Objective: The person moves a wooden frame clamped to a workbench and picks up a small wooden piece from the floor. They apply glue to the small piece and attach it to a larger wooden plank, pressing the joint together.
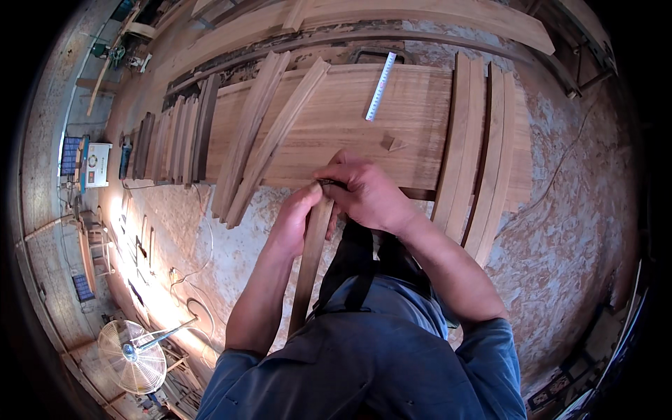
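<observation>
A narrow wooden strip (312,262) runs up from beside my body to the near edge of a wide wooden panel (413,91). My left hand (294,218) is closed around its upper end, thumb near the tip. My right hand (367,190) bends over that same end with its fingers pinched together. Something small and dark (334,183) shows between the two hands at the strip's tip; its kind is too hidden to make out. Beyond my hands, a white ruler (380,87) and a small pointed wood offcut (396,145) lie on the panel.
Two moulded wooden lengths (255,133) lean across the panel's left part, beside several shorter pieces (183,133). Long wooden pieces (462,133) rest across its right end. A fan (131,352) stands lower left, with cables (210,245) on the floor. Long planks (448,17) lie behind.
</observation>
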`<action>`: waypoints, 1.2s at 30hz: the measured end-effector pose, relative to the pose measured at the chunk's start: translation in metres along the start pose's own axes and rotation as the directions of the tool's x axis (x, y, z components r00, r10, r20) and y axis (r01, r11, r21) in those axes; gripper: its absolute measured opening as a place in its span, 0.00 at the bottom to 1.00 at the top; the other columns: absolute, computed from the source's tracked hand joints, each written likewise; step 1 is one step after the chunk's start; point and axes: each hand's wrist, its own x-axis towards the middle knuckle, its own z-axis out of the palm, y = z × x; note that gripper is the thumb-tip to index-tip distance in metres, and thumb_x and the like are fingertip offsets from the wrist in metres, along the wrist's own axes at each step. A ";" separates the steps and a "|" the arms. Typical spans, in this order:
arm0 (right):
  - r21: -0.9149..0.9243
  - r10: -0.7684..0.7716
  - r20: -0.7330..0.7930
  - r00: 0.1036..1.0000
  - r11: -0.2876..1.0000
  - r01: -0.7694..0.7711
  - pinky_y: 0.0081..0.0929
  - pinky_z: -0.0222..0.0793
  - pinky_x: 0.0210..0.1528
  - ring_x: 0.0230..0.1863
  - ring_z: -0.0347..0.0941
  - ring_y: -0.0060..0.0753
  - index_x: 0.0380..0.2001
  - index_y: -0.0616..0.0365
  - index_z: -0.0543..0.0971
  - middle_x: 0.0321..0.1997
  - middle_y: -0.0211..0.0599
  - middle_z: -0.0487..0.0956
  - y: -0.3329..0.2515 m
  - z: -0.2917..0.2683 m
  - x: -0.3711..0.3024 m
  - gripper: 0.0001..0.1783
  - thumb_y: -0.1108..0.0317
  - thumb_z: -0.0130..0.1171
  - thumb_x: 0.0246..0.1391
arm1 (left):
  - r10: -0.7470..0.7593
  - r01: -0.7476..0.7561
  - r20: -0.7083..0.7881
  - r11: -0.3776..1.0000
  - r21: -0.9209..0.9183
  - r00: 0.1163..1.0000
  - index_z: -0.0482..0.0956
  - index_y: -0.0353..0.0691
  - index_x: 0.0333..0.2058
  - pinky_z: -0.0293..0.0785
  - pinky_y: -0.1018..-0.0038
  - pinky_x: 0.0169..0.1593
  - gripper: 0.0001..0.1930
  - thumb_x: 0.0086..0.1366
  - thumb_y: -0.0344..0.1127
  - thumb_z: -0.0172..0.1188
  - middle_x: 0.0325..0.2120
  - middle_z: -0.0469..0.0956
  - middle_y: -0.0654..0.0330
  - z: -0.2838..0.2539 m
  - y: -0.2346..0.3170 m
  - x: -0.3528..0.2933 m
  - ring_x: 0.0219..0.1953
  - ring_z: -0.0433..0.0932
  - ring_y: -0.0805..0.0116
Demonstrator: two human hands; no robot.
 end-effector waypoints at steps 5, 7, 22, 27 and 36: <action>-0.054 0.044 -0.034 0.998 0.997 -0.046 0.25 0.70 0.44 0.41 0.74 0.28 0.42 0.64 0.79 0.38 0.35 0.73 -0.007 -0.008 -0.009 0.12 0.83 0.55 0.55 | -0.012 0.006 0.033 0.987 0.161 0.999 0.73 0.33 0.44 0.71 0.77 0.27 0.12 0.62 0.28 0.57 0.29 0.74 0.62 0.000 -0.002 -0.002 0.26 0.74 0.74; 0.044 0.067 -0.057 0.996 0.997 -0.065 0.23 0.69 0.45 0.41 0.73 0.27 0.43 0.64 0.79 0.38 0.34 0.73 0.001 -0.011 -0.013 0.13 0.83 0.55 0.55 | -0.006 0.006 -0.001 0.978 0.209 1.000 0.72 0.33 0.46 0.71 0.78 0.30 0.14 0.60 0.27 0.58 0.30 0.74 0.63 0.006 -0.001 -0.003 0.29 0.73 0.77; 0.138 0.069 -0.127 0.989 0.989 -0.051 0.24 0.70 0.45 0.41 0.73 0.30 0.44 0.59 0.81 0.39 0.35 0.75 0.019 -0.020 -0.029 0.15 0.82 0.56 0.53 | 0.088 -0.064 -0.025 0.871 0.487 0.996 0.73 0.32 0.50 0.69 0.76 0.46 0.22 0.57 0.33 0.61 0.38 0.76 0.62 0.013 -0.010 0.002 0.41 0.72 0.76; 0.142 0.010 -0.166 0.986 0.990 0.014 0.25 0.68 0.46 0.41 0.73 0.33 0.44 0.58 0.81 0.37 0.36 0.76 0.021 -0.020 -0.033 0.16 0.82 0.57 0.52 | 0.092 -0.050 -0.053 0.845 0.532 0.994 0.73 0.33 0.50 0.69 0.75 0.48 0.22 0.56 0.34 0.61 0.39 0.77 0.59 0.020 -0.007 0.001 0.42 0.74 0.73; 0.099 0.004 -0.156 0.988 0.995 0.011 0.25 0.68 0.46 0.41 0.72 0.32 0.44 0.58 0.81 0.36 0.35 0.75 0.017 -0.021 -0.035 0.16 0.82 0.58 0.52 | 0.146 -0.104 -0.050 0.869 0.484 0.988 0.74 0.32 0.48 0.69 0.74 0.47 0.20 0.60 0.37 0.58 0.39 0.78 0.57 0.020 -0.012 0.003 0.42 0.75 0.72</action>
